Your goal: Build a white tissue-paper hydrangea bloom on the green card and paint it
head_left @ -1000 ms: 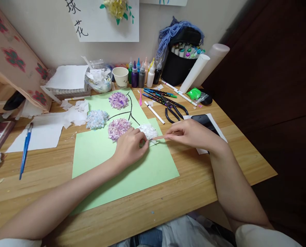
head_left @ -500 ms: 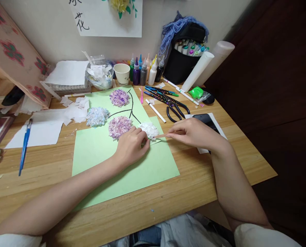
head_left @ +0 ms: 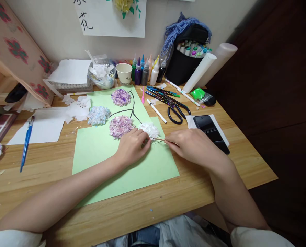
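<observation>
Presumably light, soft and easily crushed, best held by its rim: one white paper cluster (head_left: 149, 129) on green paper (head_left: 137, 171), left hand (head_left: 133, 144) at its edge, grip unclear, right hand (head_left: 186, 143) pinching a thin stick (head_left: 158, 139).

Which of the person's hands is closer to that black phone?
The right hand: it is just left of the phone, holding a thin stick. The left hand is farther left, over the green paper.
</observation>
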`<state>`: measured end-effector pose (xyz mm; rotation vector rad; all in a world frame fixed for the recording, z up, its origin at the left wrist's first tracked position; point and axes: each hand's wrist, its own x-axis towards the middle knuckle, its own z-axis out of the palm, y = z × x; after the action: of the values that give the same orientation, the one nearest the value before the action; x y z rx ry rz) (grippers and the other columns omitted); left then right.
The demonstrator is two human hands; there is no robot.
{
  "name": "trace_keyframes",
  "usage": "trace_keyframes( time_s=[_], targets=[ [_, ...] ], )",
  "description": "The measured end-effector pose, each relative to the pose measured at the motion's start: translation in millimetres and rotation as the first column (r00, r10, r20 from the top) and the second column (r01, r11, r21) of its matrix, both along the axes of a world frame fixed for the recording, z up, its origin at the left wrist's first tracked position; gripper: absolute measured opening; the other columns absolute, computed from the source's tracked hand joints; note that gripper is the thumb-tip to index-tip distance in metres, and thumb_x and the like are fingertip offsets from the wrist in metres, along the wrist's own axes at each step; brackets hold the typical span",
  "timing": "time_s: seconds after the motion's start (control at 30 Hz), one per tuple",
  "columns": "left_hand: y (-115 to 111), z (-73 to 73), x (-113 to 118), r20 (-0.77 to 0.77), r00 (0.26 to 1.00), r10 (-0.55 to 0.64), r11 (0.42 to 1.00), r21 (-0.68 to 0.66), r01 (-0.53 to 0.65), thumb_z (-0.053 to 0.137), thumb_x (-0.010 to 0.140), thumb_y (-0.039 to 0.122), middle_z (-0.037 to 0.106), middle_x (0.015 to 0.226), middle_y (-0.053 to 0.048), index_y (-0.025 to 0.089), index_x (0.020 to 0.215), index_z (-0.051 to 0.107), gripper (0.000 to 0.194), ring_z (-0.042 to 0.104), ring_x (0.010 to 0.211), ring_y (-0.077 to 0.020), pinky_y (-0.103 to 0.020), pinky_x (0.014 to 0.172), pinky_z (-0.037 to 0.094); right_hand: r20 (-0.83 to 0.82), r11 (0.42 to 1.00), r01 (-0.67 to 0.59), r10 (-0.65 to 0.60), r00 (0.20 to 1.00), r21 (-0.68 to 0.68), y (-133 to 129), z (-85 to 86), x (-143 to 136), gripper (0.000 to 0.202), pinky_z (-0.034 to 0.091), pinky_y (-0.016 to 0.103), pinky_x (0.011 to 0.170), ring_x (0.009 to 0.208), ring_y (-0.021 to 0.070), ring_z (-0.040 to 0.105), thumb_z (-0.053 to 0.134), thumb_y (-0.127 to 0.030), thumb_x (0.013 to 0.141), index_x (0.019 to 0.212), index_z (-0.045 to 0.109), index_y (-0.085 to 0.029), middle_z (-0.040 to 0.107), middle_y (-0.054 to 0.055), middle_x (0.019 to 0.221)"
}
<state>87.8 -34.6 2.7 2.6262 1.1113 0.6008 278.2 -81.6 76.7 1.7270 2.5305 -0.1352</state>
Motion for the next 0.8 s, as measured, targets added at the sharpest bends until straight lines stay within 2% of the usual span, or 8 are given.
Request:
trace_keyframes(
  time_s=[0.13,0.23,0.33,0.43,0.5,0.57,0.67,0.8],
  targets=[
    [-1.5,2.2,0.3,0.039,0.999,-0.005,1.0,-0.027,0.006,0.048,0.086,0.028,0.063,0.071,-0.003,0.017,0.074,0.059,0.019,0.053,0.067,-0.0159,-0.027,0.058,0.035,0.076,1.0,-0.003,0.004,0.997,-0.011,-6.3,0.2,-8.9,0.029,0.02,0.03,0.049,0.062,0.0177,0.062,0.045,-0.021,0.089,0.066,0.062,-0.016,0.068,0.007,0.067],
    [-1.9,8.0,-1.2,0.081,0.997,0.017,0.999,-0.047,-0.013,0.047,0.084,0.027,0.06,0.066,-0.002,0.017,0.07,0.057,0.02,0.051,0.065,-0.0156,-0.028,0.058,0.035,0.055,1.0,0.013,-0.012,0.998,-0.011,-5.6,0.8,-7.9,0.029,0.022,0.03,0.05,0.063,0.0179,0.063,0.044,-0.022,0.09,0.067,0.062,-0.017,0.069,0.006,0.068],
    [1.9,19.8,-6.2,0.12,0.99,0.079,0.993,-0.094,-0.068,0.047,0.082,0.023,0.058,0.064,-0.001,0.017,0.068,0.056,0.018,0.05,0.066,-0.0157,-0.027,0.058,0.035,-0.013,0.999,0.049,-0.049,0.999,-0.018,-3.6,4.5,-1.7,0.03,0.025,0.028,0.052,0.064,0.0172,0.062,0.045,-0.026,0.09,0.067,0.062,-0.018,0.069,0.004,0.069],
    [11.4,36.5,-14.9,0.074,0.994,0.087,0.981,-0.183,-0.072,0.048,0.08,0.022,0.057,0.065,-0.001,0.018,0.069,0.058,0.016,0.051,0.068,-0.0164,-0.028,0.058,0.035,-0.081,0.994,0.073,-0.079,0.994,-0.077,-3.9,10.3,5.3,0.032,0.027,0.027,0.052,0.062,0.0156,0.061,0.044,-0.031,0.09,0.067,0.064,-0.02,0.069,0.003,0.068],
    [19.2,47.3,-21.9,-0.009,1.0,0.003,0.97,-0.244,-0.005,0.051,0.079,0.025,0.058,0.068,-0.002,0.018,0.071,0.061,0.014,0.052,0.07,-0.0171,-0.028,0.058,0.035,-0.124,0.991,0.078,-0.092,0.988,-0.11,-5.1,13.5,9.7,0.035,0.029,0.026,0.052,0.06,0.015,0.06,0.043,-0.035,0.091,0.068,0.065,-0.021,0.069,0.002,0.067],
    [25.8,54.9,-28.1,-0.083,0.988,-0.133,0.957,-0.271,0.106,0.057,0.076,0.029,0.06,0.074,-0.003,0.019,0.076,0.064,0.012,0.053,0.075,-0.0186,-0.028,0.06,0.037,-0.183,0.99,0.08,-0.101,0.978,-0.117,-6.2,15.7,14.0,0.036,0.031,0.025,0.053,0.059,0.0149,0.059,0.043,-0.037,0.091,0.07,0.067,-0.021,0.068,0.003,0.065],
    [29.9,57.6,-32.5,-0.171,0.939,-0.298,0.934,-0.257,0.25,0.064,0.072,0.032,0.061,0.084,-0.005,0.02,0.084,0.066,0.017,0.053,0.083,-0.0215,-0.03,0.065,0.039,-0.312,0.99,0.048,-0.087,0.946,-0.132,-6.0,18.6,20.1,0.031,0.034,0.024,0.054,0.059,0.0146,0.059,0.045,-0.039,0.089,0.081,0.07,-0.023,0.068,0.002,0.065],
    [27.3,49.9,-29.0,-0.242,0.918,-0.314,0.946,-0.156,0.283,0.061,0.077,0.026,0.062,0.088,-0.007,0.019,0.082,0.068,0.011,0.052,0.085,-0.0226,-0.032,0.067,0.039,-0.487,0.98,0.12,-0.183,0.854,-0.159,-2.7,21.4,24.0,0.027,0.035,0.023,0.051,0.053,0.0115,0.053,0.047,-0.036,0.089,0.109,0.062,-0.026,0.064,-0.002,0.066]
  ],
)
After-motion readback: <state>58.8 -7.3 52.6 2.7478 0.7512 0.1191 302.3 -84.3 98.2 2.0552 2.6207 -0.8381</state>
